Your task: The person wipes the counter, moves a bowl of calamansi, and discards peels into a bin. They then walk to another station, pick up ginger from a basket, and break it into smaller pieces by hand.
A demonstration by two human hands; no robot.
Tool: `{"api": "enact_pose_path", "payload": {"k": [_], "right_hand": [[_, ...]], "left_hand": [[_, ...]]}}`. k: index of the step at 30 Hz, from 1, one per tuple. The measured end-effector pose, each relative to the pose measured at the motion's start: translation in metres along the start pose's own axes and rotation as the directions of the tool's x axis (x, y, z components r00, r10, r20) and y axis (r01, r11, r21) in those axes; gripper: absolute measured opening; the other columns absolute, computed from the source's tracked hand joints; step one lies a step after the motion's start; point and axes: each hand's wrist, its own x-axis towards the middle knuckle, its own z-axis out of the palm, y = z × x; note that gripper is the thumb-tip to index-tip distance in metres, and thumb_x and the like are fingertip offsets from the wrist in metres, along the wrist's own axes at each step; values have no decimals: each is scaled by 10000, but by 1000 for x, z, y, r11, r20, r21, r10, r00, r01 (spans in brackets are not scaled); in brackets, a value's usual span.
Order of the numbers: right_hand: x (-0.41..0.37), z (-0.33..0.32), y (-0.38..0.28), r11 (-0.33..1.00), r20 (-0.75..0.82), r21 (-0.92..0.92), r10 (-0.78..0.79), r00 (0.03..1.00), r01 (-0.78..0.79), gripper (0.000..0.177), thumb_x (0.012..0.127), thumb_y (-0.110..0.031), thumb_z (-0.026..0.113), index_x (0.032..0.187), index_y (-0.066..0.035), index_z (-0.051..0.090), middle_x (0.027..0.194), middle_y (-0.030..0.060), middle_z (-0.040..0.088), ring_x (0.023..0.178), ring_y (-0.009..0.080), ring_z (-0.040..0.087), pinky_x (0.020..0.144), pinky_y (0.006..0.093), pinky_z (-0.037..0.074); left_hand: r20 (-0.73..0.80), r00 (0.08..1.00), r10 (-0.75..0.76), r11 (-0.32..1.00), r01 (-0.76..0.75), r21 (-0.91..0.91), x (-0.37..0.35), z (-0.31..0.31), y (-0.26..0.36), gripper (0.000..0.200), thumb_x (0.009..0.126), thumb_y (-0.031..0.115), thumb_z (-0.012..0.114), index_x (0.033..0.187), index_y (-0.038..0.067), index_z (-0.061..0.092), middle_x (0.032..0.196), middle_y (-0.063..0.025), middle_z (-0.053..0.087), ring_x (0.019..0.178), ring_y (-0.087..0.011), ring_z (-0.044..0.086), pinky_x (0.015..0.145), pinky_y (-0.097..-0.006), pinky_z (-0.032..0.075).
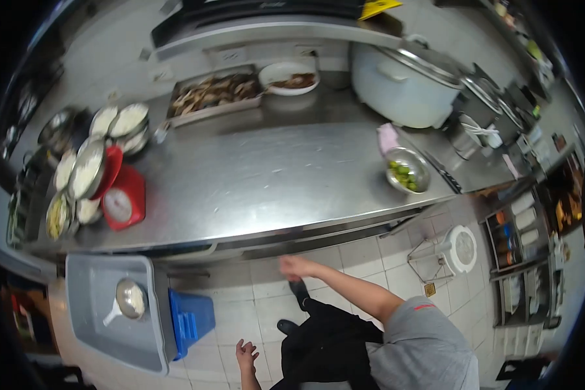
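Observation:
My right hand [295, 267] hangs over the tiled floor, just off the front edge of the steel counter [260, 166]. Its fingers look curled but are smeared, and no object shows in it. Lower and to the left, my left hand [246, 355] is over the floor with loosely bent fingers apart and nothing in it. The blue bin [193, 318] is the nearest thing to it. A grey plastic tub [153, 325] beside that bin holds a metal bowl [131, 299] and a white-handled tool [112, 313].
On the counter are a red scale [131, 200], several bowls of white food [88, 170], a tray of brown pieces [218, 94], a white dish [288, 78], a large cooker [400, 84], a bowl of green pieces [407, 170] and a knife [443, 172]. A stool [460, 250] stands right.

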Motion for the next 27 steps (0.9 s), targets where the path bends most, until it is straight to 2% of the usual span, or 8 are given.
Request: {"api": "enact_pose_path", "payload": {"k": [2,6,10,14,16,20,24,27], "right_hand": [[-90,-44,4,980,127,-191,86,988,-60,362,835,-329,541,1047,-35,523,851,28,578,687,100,553,578,231,451],[-278,-148,-46,967,-193,235,146,970,-99,279,841,-283,534,999,-55,567,898,54,614,684,133,609,580,232,498],[-359,-242,-51,993,-815,17,-54,577,117,192,844,-147,476,987,-33,535,779,47,608,591,104,570,488,223,465],[-342,-321,-34,987,-926,-121,-151,347,107,188,830,-138,482,964,-26,551,766,32,609,614,91,554,507,223,452],[-319,-350,-37,977,-901,-158,-203,383,146,197,819,-138,489,963,-29,567,782,42,617,647,94,567,532,230,460],[-259,-411,-39,938,-840,-308,-345,418,157,245,810,-138,518,1019,-14,544,801,80,617,716,146,581,628,265,470],[-188,-431,-62,858,-782,-486,-513,353,169,345,799,-139,547,1102,11,478,946,157,593,882,244,575,779,327,449],[-124,-429,-63,809,-724,-579,-453,520,-101,528,804,-234,547,1225,26,362,1234,211,406,1155,335,380,954,375,311]], "left_hand": [[210,976,56,992,-77,96,-4,25,30,463,829,163,530,1249,103,344,1065,-92,507,893,-221,549,665,-366,493],[462,858,225,947,-305,105,-60,118,141,435,837,173,525,1239,84,382,1117,-94,519,933,-183,538,708,-307,473],[708,592,384,860,-508,-42,-129,250,239,410,853,192,511,1235,96,394,1175,-86,485,975,-186,540,724,-306,481],[818,498,288,888,-459,-33,-167,398,287,521,860,254,499,1303,111,265,1275,-135,354,928,-261,574,646,-312,521],[815,531,233,888,-458,44,-177,462,298,664,832,360,525,1334,121,162,1272,-156,348,837,-278,602,581,-306,528],[746,600,288,809,-569,144,-165,537,303,568,777,117,515,1287,121,265,1056,-178,521,716,-235,615,454,-287,526],[701,577,419,765,-640,70,-169,506,291,544,724,34,474,1245,102,331,937,-143,559,712,-217,600,457,-289,533],[638,603,479,742,-666,73,-189,436,282,559,721,68,528,1246,109,343,976,-105,549,711,-165,577,458,-245,488]]}}
